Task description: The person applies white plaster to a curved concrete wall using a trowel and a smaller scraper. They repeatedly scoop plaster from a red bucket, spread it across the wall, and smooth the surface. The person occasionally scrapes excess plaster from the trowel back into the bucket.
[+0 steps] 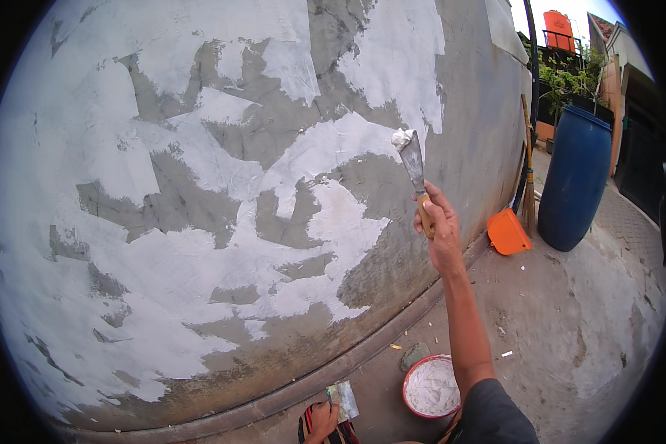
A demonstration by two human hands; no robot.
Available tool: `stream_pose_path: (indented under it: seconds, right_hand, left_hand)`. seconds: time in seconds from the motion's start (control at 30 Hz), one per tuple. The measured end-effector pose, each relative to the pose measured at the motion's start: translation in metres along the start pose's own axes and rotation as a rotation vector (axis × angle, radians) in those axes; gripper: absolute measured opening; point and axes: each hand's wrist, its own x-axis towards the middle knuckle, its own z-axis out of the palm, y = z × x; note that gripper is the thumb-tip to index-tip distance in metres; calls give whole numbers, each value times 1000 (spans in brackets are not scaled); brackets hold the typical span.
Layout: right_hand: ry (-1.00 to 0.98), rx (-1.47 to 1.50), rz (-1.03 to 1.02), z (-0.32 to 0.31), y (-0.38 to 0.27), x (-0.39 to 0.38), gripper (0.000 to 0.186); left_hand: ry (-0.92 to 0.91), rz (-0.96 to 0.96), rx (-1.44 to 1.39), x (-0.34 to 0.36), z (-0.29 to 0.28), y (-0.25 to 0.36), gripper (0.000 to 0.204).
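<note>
My right hand [438, 226] is raised beside the wall, closed around the wooden handle of a putty knife [414, 166]. The knife's metal blade points up, with a lump of white putty [402, 138] on its tip. Low in the view, my left hand [323, 422] is closed on a flat rectangular scraper [344, 402] smeared with whitish putty. Grey cement wall [362, 189] fills the left and middle, covered in uneven patches of white putty. Below my right forearm, a red-rimmed tub [405, 392] of white putty sits on the ground, partly hidden by the arm.
An orange dustpan [508, 232] leans near the wall's base, next to a broom [529, 194]. A tall blue barrel [576, 177] stands at the right on the concrete ground [555, 325]. A stone [414, 357] lies by the tub. A low ledge [303, 392] runs along the wall's foot.
</note>
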Motion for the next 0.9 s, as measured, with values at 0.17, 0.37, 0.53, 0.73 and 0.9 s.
stream_pose_path:
  seconds: [0.17,0.37,0.53,0.73,0.9]
  right_hand:
    - [145,-377,-515,92,-47,127,41]
    - [269,-601,-702,171,-82,213,41]
    - [109,-133,-490,208,-78,242,41]
    - [250,-390,-658,229,-87,259,38]
    - [234,-749,-972,216,-74,277,39]
  left_hand:
    - [128,287,289,-10,3,-28,46]
    - [-35,51,111,21,21,-37,44]
    - [-161,-69,16,33,39,-39,43]
    - [-236,-148,-43,42,51,-32,42]
    - [-238,-206,-62,55,56,-37,42]
